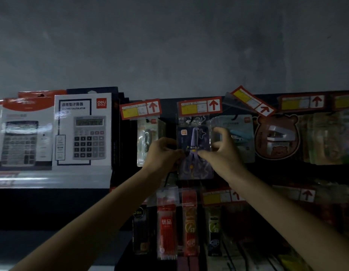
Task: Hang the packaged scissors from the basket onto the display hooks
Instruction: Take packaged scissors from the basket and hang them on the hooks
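A clear pack of purple scissors [194, 141] with a dark blue card hangs upright at the middle hook of the dark display panel, under a red price tag [200, 106]. My left hand [163, 153] pinches the pack's left edge about halfway down. My right hand [220, 151] pinches its right side, thumb and fingers curled at the pack. The hook itself is hidden behind the tag and the pack. The basket is out of view.
Boxed calculators [82, 132] stand on a shelf to the left. Other hanging packs flank the scissors: a pale one [145, 141] to the left, staplers [242, 137] and a bear-shaped card [277, 137] to the right. Red pen refills [166, 225] hang on the row below.
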Demonstrator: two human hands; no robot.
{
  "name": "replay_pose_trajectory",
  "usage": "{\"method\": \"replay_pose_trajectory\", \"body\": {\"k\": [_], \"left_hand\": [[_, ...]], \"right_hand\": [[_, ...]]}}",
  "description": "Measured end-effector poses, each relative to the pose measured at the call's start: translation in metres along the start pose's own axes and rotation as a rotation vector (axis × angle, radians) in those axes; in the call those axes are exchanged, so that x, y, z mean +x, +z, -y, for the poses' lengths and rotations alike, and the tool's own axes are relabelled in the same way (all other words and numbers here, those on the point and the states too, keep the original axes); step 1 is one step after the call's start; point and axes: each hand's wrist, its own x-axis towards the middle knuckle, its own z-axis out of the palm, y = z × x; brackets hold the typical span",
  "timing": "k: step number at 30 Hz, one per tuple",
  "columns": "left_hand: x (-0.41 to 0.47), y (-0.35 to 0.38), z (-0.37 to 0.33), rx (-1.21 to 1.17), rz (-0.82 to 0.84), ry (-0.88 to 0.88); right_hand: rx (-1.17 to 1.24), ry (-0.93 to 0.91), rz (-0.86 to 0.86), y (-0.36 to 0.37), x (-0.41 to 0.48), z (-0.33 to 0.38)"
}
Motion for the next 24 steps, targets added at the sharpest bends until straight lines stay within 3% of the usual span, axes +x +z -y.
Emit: {"method": "replay_pose_trajectory", "body": {"k": [5, 10, 15, 21, 24], "left_hand": [[0.002, 0.002, 0.003, 0.034, -0.068, 0.039], [0.008, 0.003, 0.012, 0.212, -0.152, 0.158], [0.014, 0.008, 0.008, 0.534, -0.095, 0.250], [0.027, 0.016, 0.004, 0.499, 0.082, 0.074], [0.043, 0.018, 0.007, 0.427, 0.091, -0.016]], "right_hand": [[-0.261, -0.177, -0.022, -0.002, -0.017, -0.012], [-0.332, -0.167, 0.015, 0.003, -0.011, -0.013], [-0.374, -0.033, 0.101, 0.010, 0.007, -0.013], [-0.398, 0.132, 0.168, 0.021, 0.030, -0.007], [-0.332, 0.187, 0.192, 0.030, 0.046, -0.013]]}}
